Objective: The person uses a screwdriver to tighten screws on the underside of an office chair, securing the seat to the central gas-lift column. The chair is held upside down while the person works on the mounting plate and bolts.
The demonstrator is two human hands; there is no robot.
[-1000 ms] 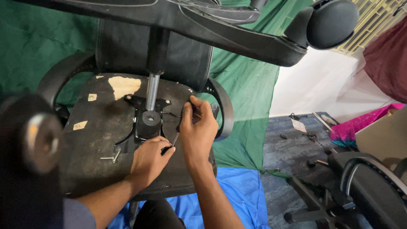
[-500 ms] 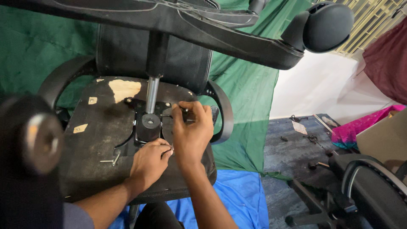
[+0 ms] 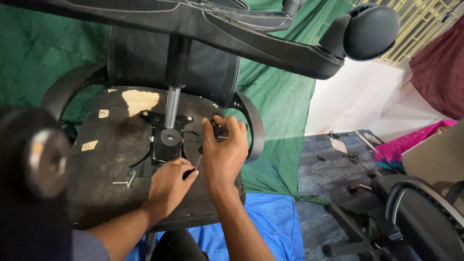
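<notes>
1. Left hand (image 3: 169,186): curled shut around a thin dark tool (image 3: 195,163), probably a hex key or small driver. The shaft pokes up and to the right from between thumb and fingers, tip just beside the right palm.
2. Right hand (image 3: 223,151): fingers bent and pinched on a small dark part at the right edge of the seat mechanism plate (image 3: 166,140). What exactly it pinches is hidden by the fingers.
3. Key relation: the plate lies up and to the left of both hands, on the underside of the upturned chair seat (image 3: 111,164). The right hand is already on its right edge; the left sits just below it. The tool's long axis runs diagonally, lower left to upper right, toward the right hand's grip point.
4. Gas cylinder (image 3: 171,108) rises from the plate's middle into the wheel base (image 3: 217,24), which hangs across the top of view. It stands left of the hands, not between them and the fitting.
5. Loose screws (image 3: 126,181) lie on the seat underside left of the left hand, near it.
6. Armrest (image 3: 253,128) curves just right of the right hand, close.
7. Around: green cloth (image 3: 280,96) behind, blue sheet (image 3: 270,222) below, a second chair (image 3: 415,212) lower right, well apart. A blurred castor (image 3: 38,159) blocks the left foreground.
</notes>
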